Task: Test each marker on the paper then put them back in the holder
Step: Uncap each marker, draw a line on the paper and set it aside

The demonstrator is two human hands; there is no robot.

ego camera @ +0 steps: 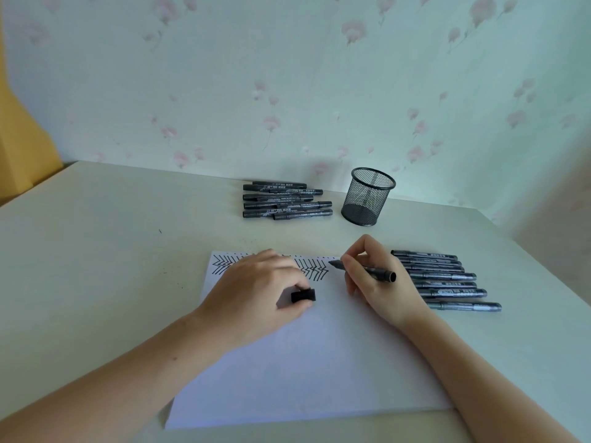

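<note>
A white sheet of paper (307,362) lies on the table with a row of black zigzag marks (315,270) along its far edge. My right hand (377,282) grips an uncapped black marker (371,269), its tip at the paper's far right corner beside the marks. Resting on the paper, my left hand (256,292) pinches the black cap (303,295). An empty black mesh holder (367,196) stands at the back. Several capped markers (286,200) lie left of the holder; several more (447,279) lie right of my right hand.
The pale table (96,251) ends at a flowered wall (287,91) behind the holder. Its right edge (537,266) runs close to the right-hand row of markers. A yellow surface (19,139) shows at the far left.
</note>
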